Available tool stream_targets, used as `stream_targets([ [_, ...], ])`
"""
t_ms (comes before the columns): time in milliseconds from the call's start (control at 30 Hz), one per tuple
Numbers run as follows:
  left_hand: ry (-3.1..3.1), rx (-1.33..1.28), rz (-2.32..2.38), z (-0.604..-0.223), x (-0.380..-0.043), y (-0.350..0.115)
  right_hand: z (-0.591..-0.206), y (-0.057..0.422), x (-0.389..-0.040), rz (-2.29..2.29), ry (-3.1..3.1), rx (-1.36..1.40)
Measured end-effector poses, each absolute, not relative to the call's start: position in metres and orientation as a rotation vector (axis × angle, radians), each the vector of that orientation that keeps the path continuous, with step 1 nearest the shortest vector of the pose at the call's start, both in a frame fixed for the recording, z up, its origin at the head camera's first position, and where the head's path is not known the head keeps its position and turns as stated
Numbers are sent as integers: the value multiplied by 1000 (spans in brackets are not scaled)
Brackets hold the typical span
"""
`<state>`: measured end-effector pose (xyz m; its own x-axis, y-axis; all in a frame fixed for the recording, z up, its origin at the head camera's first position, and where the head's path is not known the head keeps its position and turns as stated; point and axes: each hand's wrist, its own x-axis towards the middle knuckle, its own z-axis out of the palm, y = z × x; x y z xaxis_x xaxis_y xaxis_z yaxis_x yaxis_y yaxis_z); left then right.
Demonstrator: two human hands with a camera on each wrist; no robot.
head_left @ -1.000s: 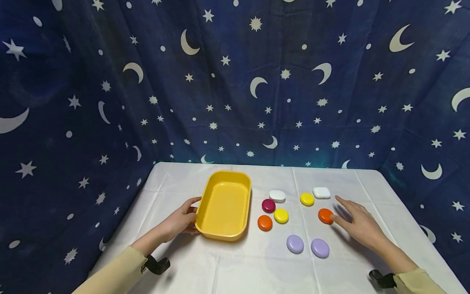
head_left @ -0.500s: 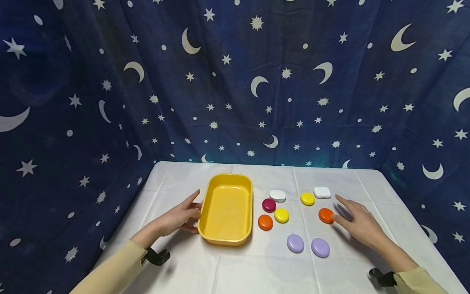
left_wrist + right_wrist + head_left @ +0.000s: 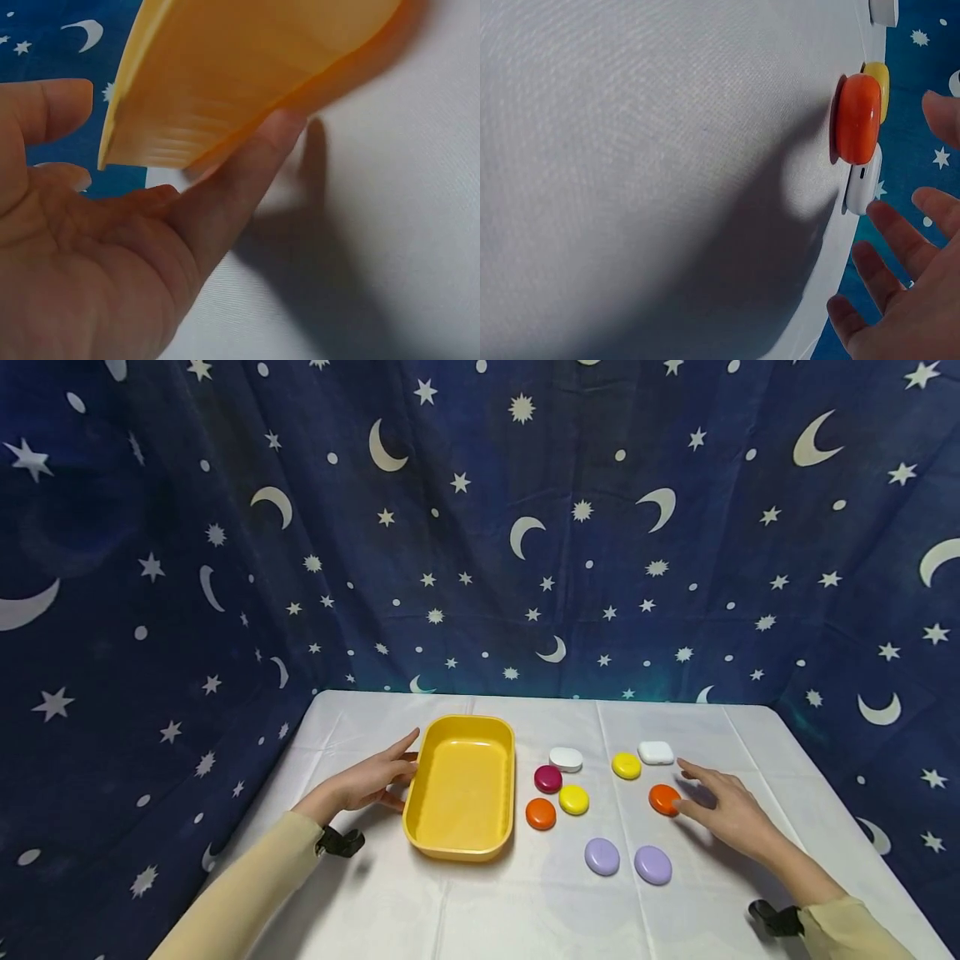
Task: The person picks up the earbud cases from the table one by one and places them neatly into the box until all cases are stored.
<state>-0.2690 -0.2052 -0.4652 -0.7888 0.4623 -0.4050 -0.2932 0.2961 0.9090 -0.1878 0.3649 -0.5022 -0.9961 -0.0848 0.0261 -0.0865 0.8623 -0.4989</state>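
Left hand (image 3: pixel 369 782) shifted forward along yellow tray (image 3: pixel 461 793), perhaps touching; right hand (image 3: pixel 731 814) near orange disc (image 3: pixel 662 799); all fingers wide.

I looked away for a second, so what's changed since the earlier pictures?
The yellow tray has shifted slightly toward the person, and the left hand has moved a little forward along its left side. The right hand has barely moved, and the loose pieces stayed in place.

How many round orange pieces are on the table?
2. One orange piece lies just to the right of the yellow tray; the other orange piece lies near the right hand. Anything underneath that hand could be hidden.
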Motion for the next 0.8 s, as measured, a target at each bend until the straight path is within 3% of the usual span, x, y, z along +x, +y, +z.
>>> stream_targets([
  [800,1791,184,1621,-478,-267,-211,-515,366,-199,864,-3072,127],
])
